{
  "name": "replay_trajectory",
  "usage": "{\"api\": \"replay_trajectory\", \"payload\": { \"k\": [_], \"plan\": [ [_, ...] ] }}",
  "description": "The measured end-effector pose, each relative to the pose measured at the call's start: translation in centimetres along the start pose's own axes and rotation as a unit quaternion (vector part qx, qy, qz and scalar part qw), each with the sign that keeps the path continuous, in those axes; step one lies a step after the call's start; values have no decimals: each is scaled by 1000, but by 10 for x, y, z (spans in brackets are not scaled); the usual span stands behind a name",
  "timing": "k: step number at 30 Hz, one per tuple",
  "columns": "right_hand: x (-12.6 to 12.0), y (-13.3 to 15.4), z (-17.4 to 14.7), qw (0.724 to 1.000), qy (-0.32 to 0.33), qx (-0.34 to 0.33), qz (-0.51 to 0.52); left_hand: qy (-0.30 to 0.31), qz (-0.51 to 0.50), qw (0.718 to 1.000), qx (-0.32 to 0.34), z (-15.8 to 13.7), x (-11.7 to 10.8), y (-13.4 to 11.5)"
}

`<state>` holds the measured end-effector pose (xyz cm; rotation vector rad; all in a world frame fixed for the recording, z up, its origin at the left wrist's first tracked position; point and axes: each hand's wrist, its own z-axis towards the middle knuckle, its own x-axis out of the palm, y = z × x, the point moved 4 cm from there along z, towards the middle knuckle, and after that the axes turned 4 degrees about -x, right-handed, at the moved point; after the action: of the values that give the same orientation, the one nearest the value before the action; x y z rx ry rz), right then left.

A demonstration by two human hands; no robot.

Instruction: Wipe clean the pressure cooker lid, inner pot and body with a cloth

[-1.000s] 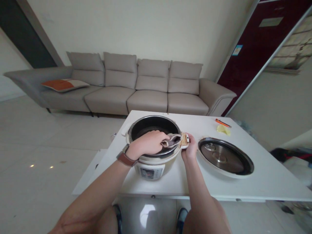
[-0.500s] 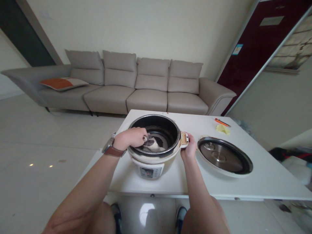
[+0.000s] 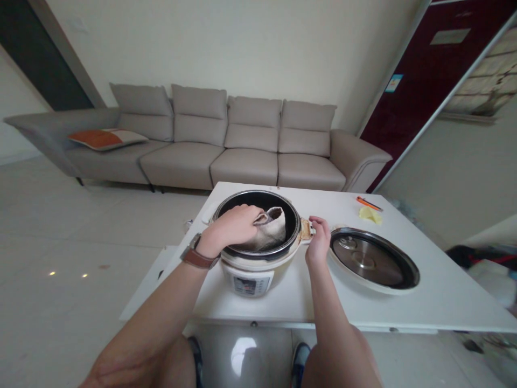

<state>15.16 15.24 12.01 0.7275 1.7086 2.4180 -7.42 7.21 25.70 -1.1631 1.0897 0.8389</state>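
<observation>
A white electric pressure cooker (image 3: 248, 280) stands lidless on the table, its dark inner pot (image 3: 258, 200) exposed. My left hand (image 3: 238, 226), wearing a watch, reaches over the near left rim with its fingers closed on a grey-white cloth (image 3: 269, 231). The cloth is bunched inside the pot, and part of it stands up towards the right wall. On the cooker's right side, my right hand (image 3: 319, 242) grips the stained hinge bracket (image 3: 306, 230) with its fingers curled about the outer end.
The detached lid (image 3: 374, 258) lies with its metal inside facing up, right of the cooker. Behind it on the white table (image 3: 440, 302) are an orange cutter knife (image 3: 368, 203) and a yellow scrap (image 3: 370, 215). A beige sofa (image 3: 242, 164) stands beyond.
My left hand has moved right and up in the pot, and the cloth has risen from the bottom with it. My right hand has shifted slightly outward at the bracket.
</observation>
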Motion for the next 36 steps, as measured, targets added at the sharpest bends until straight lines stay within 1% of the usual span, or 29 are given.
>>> {"api": "replay_trajectory", "payload": {
  "k": [3, 5, 7, 10, 12, 14, 16, 19, 23, 26, 32, 34, 36],
  "plan": [
    [2, 17, -1, 992, 57, -87, -69, 21, -7, 999, 47, 0, 12, -14],
    [7, 27, -4, 982, 100, -133, -87, 48, -24, 994, 93, -1, 19, -23],
    [11, 33, -8, 970, 139, -169, -101, 79, -35, 989, 118, -2, 24, -25],
    [16, 39, -12, 955, 182, -197, -127, 128, -36, 985, 112, -4, 27, -17],
    [16, 42, -12, 950, 190, -203, -145, 156, -40, 982, 96, -5, 27, -8],
    [16, 46, -13, 941, 196, -216, -171, 166, -45, 982, 82, -5, 24, -2],
    [17, 51, -14, 927, 212, -234, -202, 153, -47, 984, 73, -6, 21, 2],
    [20, 56, -17, 911, 233, -247, -232, 107, -49, 991, 61, -7, 16, 4],
    [23, 60, -18, 910, 218, -253, -246, 51, -50, 997, 43, -10, 10, 8],
    [25, 62, -19, 909, 204, -254, -259, 26, -55, 998, 25, -12, 6, 10],
    [28, 70, -27, 904, 204, -264, -265, -12, -45, 999, 10, -13, 3, 9],
    [29, 71, -28, 902, 198, -263, -280, -19, -40, 999, 16, -13, 6, 5],
    [30, 71, -28, 901, 201, -262, -280, -9, -42, 998, 35, -13, 10, 0]
  ]
}}
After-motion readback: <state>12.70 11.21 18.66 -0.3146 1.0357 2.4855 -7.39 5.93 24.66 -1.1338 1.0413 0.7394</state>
